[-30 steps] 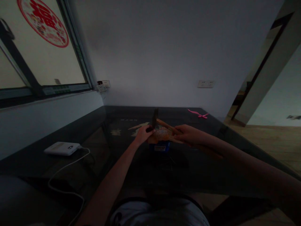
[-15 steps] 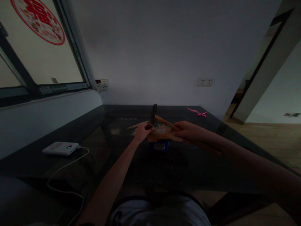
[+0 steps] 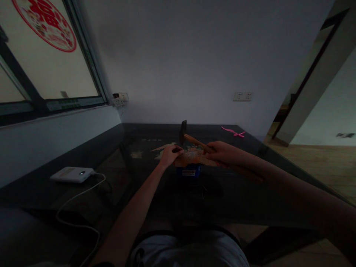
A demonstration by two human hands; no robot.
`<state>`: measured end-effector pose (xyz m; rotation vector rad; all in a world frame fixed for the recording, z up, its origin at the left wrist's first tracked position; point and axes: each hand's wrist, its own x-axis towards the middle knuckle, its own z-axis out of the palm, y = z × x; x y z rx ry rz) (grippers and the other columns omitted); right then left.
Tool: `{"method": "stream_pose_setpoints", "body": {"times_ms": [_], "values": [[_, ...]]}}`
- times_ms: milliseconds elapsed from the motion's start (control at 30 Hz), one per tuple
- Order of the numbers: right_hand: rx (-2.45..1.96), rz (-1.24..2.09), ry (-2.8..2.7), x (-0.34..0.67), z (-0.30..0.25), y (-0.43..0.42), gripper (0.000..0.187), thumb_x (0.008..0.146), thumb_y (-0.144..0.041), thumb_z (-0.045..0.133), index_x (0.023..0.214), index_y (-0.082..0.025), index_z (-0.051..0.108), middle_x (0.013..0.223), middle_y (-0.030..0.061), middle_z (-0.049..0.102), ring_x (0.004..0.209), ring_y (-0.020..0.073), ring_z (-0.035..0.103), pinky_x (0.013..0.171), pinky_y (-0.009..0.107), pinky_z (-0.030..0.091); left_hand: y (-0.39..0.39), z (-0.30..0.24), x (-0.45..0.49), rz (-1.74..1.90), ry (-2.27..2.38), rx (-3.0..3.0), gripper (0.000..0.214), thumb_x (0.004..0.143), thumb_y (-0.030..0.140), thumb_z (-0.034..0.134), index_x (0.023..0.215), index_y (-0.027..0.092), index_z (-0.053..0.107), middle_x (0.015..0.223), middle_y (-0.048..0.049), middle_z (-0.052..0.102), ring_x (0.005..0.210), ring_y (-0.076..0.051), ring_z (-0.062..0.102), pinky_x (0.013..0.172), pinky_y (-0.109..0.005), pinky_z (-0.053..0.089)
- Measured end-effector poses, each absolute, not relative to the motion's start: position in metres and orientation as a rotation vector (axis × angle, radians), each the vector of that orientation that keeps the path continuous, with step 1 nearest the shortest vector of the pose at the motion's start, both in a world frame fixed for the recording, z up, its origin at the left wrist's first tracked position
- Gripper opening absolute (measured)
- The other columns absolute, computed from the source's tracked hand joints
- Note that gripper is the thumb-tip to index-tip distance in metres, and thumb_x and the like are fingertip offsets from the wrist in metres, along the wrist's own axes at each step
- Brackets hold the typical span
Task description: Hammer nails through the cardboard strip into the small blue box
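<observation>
In the middle of the head view, my right hand (image 3: pixel 219 151) is wrapped round the wooden handle of a hammer (image 3: pixel 194 141), whose dark head stands raised above the tabletop. My left hand (image 3: pixel 169 154) is closed in a pinch close to the hammer head. What its fingertips hold is too small to make out. Below both hands, an orange-brown, rough-looking flat piece (image 3: pixel 191 157) rests on a blue box (image 3: pixel 188 171) with a pale label. The piece's ends are partly covered by my hands.
The dark glossy table (image 3: pixel 172 204) reaches the wall. A white power bank (image 3: pixel 72 174) with a white cable (image 3: pixel 72 198) lies at left. A pink ribbon (image 3: pixel 235 132) lies at the back right. Thin pale scraps (image 3: pixel 161 147) are behind my left hand.
The hammer head has risen slightly, and my right hand has moved up a little with it. My left hand stays almost in place.
</observation>
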<state>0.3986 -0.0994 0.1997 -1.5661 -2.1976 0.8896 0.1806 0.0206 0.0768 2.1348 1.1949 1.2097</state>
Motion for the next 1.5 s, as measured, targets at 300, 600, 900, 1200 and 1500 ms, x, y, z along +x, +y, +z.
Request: {"method": "stream_pose_setpoints", "body": {"times_ms": [300,600,900,1200,1500], "values": [[-1.513,0.993,-2.187,0.400,0.194,-0.100,0.012,0.076,-0.025,0.053,0.083,-0.016,0.054,0.053,-0.0057,0.045,0.033,0.0058,0.042,0.030,0.020,0.037,0.026,0.071,0.179,1.199,1.207,2.154,0.015,0.074,0.028,0.064,0.082,0.016,0.069,0.083,-0.0046,0.071,0.080,-0.019,0.064,0.074,-0.031,0.049],[-1.522,1.025,-2.171,0.403,0.189,-0.101,0.015,0.075,-0.027,0.054,0.085,-0.016,0.054,0.054,-0.0060,0.046,0.034,0.0067,0.042,0.030,0.020,0.037,0.023,0.074,0.180,1.172,1.236,2.166,0.015,0.073,0.029,0.065,0.080,0.016,0.070,0.080,-0.0046,0.070,0.078,-0.020,0.064,0.072,-0.031,0.049],[-1.545,0.966,-2.054,0.411,0.189,-0.100,0.015,0.077,-0.027,0.053,0.088,-0.016,0.052,0.051,-0.0049,0.049,0.034,0.0076,0.044,0.031,0.019,0.034,0.023,0.084,0.162,1.223,0.938,2.058,0.026,0.076,0.027,0.061,0.098,0.014,0.066,0.095,-0.0083,0.070,0.087,-0.019,0.065,0.080,-0.031,0.051],[-1.318,0.964,-1.909,0.411,0.141,-0.084,0.017,0.072,-0.026,0.054,0.086,-0.016,0.050,0.064,-0.0014,0.053,0.054,0.0117,0.053,0.051,0.024,0.044,0.012,0.087,0.163,1.205,1.070,2.207,0.018,0.076,0.023,0.059,0.090,0.015,0.068,0.086,-0.0062,0.070,0.076,-0.016,0.064,0.071,-0.028,0.051],[-1.616,0.661,-1.981,0.379,0.155,-0.093,0.019,0.074,-0.030,0.058,0.088,-0.017,0.059,0.083,0.0048,0.063,0.075,0.0189,0.056,0.066,0.027,0.042,0.014,0.083,0.166,1.163,1.136,2.283,0.013,0.076,0.023,0.061,0.085,0.017,0.070,0.083,-0.0047,0.070,0.077,-0.017,0.063,0.075,-0.030,0.049]]}}
